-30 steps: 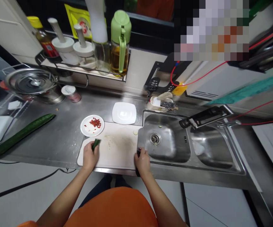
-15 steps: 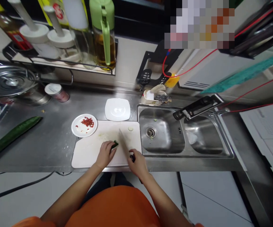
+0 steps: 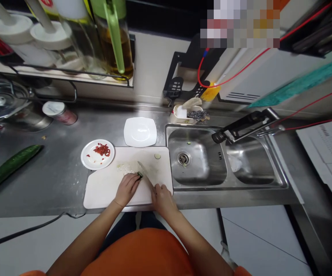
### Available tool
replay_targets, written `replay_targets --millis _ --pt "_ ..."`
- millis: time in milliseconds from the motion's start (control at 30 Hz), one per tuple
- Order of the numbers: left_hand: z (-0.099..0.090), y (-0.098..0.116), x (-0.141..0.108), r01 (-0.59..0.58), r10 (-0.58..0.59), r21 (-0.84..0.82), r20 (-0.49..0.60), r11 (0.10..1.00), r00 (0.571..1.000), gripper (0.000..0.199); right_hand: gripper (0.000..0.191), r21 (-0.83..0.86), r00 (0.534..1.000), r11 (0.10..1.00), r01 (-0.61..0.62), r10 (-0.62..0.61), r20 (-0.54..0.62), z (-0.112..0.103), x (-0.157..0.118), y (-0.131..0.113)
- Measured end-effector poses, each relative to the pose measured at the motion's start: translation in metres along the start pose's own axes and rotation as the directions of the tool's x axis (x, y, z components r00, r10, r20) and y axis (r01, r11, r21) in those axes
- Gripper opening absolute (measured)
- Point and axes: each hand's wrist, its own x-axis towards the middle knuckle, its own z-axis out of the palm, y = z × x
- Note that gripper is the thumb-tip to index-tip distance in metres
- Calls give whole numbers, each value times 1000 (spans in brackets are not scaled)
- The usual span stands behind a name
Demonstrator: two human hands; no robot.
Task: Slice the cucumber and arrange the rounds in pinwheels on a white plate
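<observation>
On the white cutting board (image 3: pixel 105 193) my left hand (image 3: pixel 127 188) is closed over a short piece of cucumber (image 3: pixel 139 175), of which only the dark green end shows. My right hand (image 3: pixel 163 199) grips a kitchen knife, its handle mostly covered by my fingers. The knife blade (image 3: pixel 146 177) slants up and left, right beside the cucumber piece; whether it touches is too small to tell. A pale round slice (image 3: pixel 157 156) lies near the board's upper right corner. Wet bits (image 3: pixel 125 167) are scattered above my left hand.
A round plate (image 3: pixel 85 160) with chopped red pieces and a white square plate (image 3: pixel 140 132) stand behind the board. A whole cucumber (image 3: pixel 9 168) lies at left. The double sink (image 3: pixel 197 184) adjoins the board at right; a black faucet (image 3: pixel 236 128) reaches over it.
The knife has moved left, up against the cucumber piece, and my right hand has come closer to my left. Less of the cucumber shows. The whole view has shifted slightly.
</observation>
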Motion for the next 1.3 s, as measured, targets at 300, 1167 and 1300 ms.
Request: replay_targets --millis 300,1167,1300 --pt "0 -3 1 -26 26 7 -17 1000 1000 24 55 -130 987 986 101 -84 134 -14 3 -11" --pt "0 -2 1 -49 51 58 -41 997 998 17 63 -164 971 985 51 -10 240 -31 -31 -12" --pt "1 -3 1 -50 52 50 -45 997 998 17 62 -172 970 984 42 1 243 -32 -30 -13"
